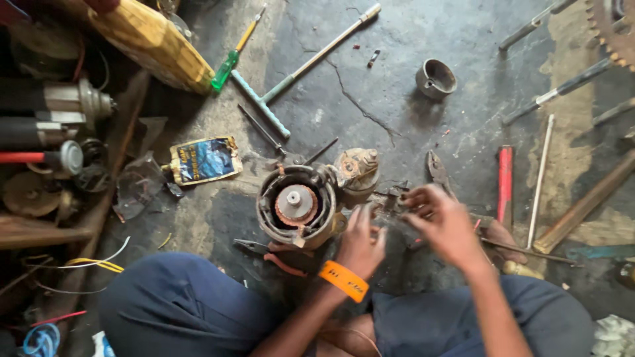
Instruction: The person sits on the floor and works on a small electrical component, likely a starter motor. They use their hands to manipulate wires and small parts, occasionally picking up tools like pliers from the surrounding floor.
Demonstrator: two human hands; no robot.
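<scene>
head view: only view, looking straight down at the concrete floor
motor housing (299,206): upright at floor centre, open end up, copper commutator (295,202) and shaft stub showing; smaller rusty end piece (357,170) touching its right side
left hand (360,239): just right of the housing, fingers spread and resting against its lower right flank; open, clamped on nothing; orange wristband (343,281) on the wrist
right hand (444,221): right of the left one, blurred, fingers loosely curled over small dark parts (395,196) on the floor; cannot tell if anything is pinched
pliers, red grips (276,256): flat on the floor under the housing's near edge, partly hidden
second pliers (436,170): just beyond the right hand
T-handle wrench (303,61): far side of the floor, well clear
green screwdriver (234,54): far left, beside a yellow wooden piece (153,41)
metal cup (436,79): far right of centre, apart from everything
red-handled tool (505,185): right of the right hand
doing it well: best to steady the housing flat-palmed so it stays upright; keep fingers off the copper; sort loose bits clear of the open end
</scene>
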